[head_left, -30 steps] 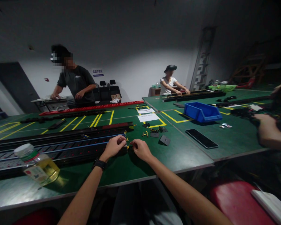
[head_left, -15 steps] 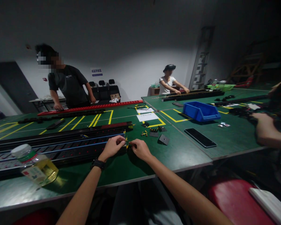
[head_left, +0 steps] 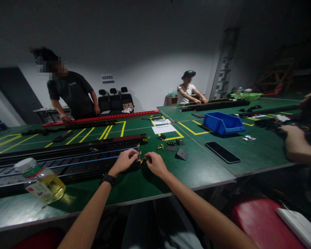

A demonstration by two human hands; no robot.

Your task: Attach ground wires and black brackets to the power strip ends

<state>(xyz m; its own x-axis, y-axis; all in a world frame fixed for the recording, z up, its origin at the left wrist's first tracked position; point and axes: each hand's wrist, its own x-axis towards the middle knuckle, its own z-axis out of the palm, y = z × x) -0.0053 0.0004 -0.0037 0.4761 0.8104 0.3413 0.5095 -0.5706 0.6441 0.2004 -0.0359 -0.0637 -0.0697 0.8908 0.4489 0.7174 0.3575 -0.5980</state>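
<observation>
Fingers (head_left: 133, 152) of left hand (head_left: 123, 162) and right hand (head_left: 156, 164) curl inward by black rail (head_left: 93, 168); grip unclear.

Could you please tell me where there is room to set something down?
The green table looks bare between the right hand, the phone and the near edge, and between the phone and the co-worker's forearm. It is crowded on the left, with the bottle and long rails, around the left hand, and at the loose brackets.
</observation>
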